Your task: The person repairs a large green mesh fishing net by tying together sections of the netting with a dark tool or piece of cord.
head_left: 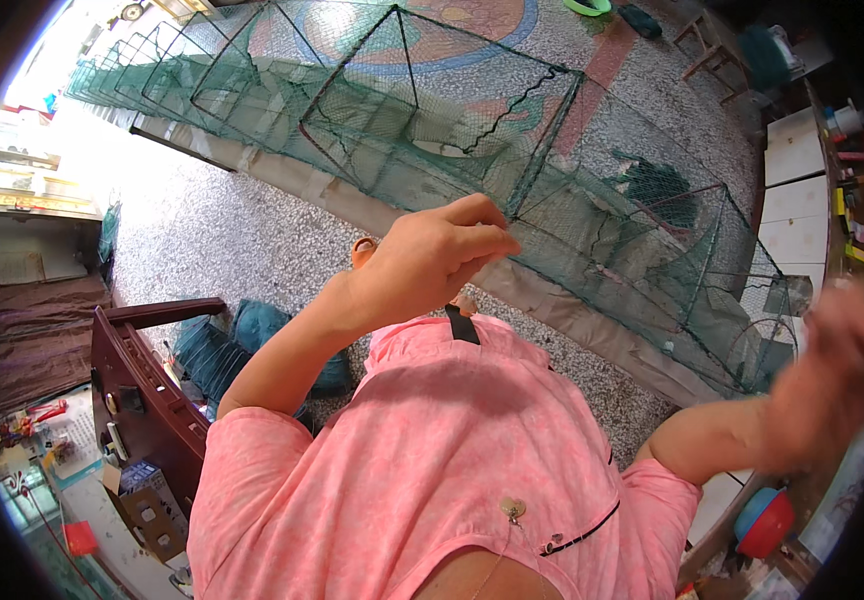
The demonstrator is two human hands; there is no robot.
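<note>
A long net trap of green mesh on dark square frames stretches across the view from far left to right. My left hand is raised in front of its near side, fingers curled and pressed together. Whatever the fingers hold, if anything, is too small to make out; whether they touch the mesh I cannot tell. My right hand is lifted at the far right, beside the trap's right end, and smeared by motion, so its fingers do not show clearly.
A dark red wooden chair stands at the left beside blue-green net bundles. An open cardboard box lies at the lower left. A red bowl is at the lower right, and a wooden chair stands far right.
</note>
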